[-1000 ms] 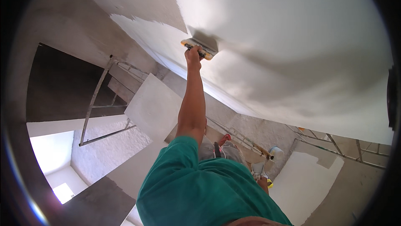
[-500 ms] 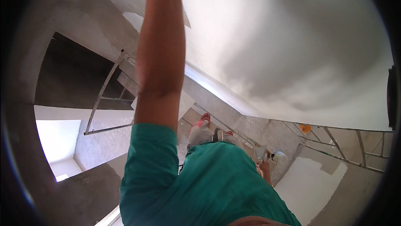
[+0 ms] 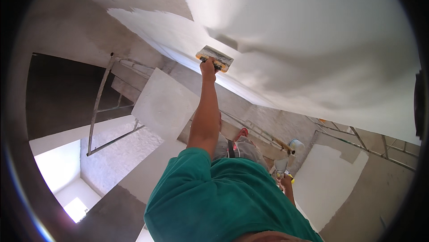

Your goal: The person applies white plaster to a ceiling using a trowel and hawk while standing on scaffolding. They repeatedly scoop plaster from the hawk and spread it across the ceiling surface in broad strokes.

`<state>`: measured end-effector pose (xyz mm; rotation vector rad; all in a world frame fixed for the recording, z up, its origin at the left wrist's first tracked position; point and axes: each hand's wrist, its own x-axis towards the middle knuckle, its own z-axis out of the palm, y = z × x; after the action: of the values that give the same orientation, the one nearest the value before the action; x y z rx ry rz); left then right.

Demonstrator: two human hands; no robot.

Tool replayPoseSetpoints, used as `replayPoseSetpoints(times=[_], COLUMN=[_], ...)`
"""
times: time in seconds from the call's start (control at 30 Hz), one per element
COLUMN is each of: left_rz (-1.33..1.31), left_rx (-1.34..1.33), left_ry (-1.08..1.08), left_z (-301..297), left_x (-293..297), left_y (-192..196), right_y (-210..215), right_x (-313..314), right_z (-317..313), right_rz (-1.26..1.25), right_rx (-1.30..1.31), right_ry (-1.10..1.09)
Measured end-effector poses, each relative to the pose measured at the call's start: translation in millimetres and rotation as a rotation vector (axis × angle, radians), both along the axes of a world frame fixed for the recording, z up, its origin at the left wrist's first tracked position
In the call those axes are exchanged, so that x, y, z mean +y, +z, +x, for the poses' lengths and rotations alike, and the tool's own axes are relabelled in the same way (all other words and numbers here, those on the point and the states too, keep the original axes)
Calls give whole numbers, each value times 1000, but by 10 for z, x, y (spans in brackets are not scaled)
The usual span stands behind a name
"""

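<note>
My left arm, in a green sleeve, stretches up and forward. My left hand (image 3: 208, 69) is closed round the handle of a wide putty knife (image 3: 217, 56) with a pale, smeared blade and a yellow-and-black grip. The blade is by the white-coated wall (image 3: 286, 31); I cannot tell whether it touches. Low at my right side, my right hand (image 3: 286, 181) is closed on a smaller scraper (image 3: 280, 166) with a grey blade and a bit of yellow at the handle. Part of this hand is hidden by my body.
Under my feet are planks (image 3: 232, 130) set among metal scaffold bars. A white bucket (image 3: 296, 145) stands at the right, beside a brown pipe end (image 3: 286, 146). Scaffold frames rise at left (image 3: 99, 103) and right (image 3: 357, 139). A pale board (image 3: 165, 101) lies left of my arm.
My left arm has come down from high overhead, bringing the hand and wide putty knife into view. The right-hand scraper shows more clearly, and the view has shifted slightly.
</note>
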<state>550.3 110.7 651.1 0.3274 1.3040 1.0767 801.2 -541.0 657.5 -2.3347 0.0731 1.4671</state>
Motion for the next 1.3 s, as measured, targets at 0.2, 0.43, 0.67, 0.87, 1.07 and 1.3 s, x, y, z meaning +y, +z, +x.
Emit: replayPoseSetpoints(times=[0.2,0.43,0.67,0.87,1.07,1.3], left_rz=[34,175,502,866,741,108], left_rx=[-49,-85,-28,183,42,-76], left_ry=[-57,-86,-24,-182,-151,100], left_z=[299,370,568,450,307,60], left_x=[269,304,391,-74,-252,-529], left_y=[94,674,2798,5030,3852,139], right_y=[-33,-35,-593,-658,-505,-177], right_x=[-44,36,-106,103,-157,-331], right_z=[-264,-363,102,397,310,350], right_rz=[-21,-4,75,148,77,-47], right_rx=[10,-43,88,113,90,107], right_ry=[-14,194,71,62,10,87])
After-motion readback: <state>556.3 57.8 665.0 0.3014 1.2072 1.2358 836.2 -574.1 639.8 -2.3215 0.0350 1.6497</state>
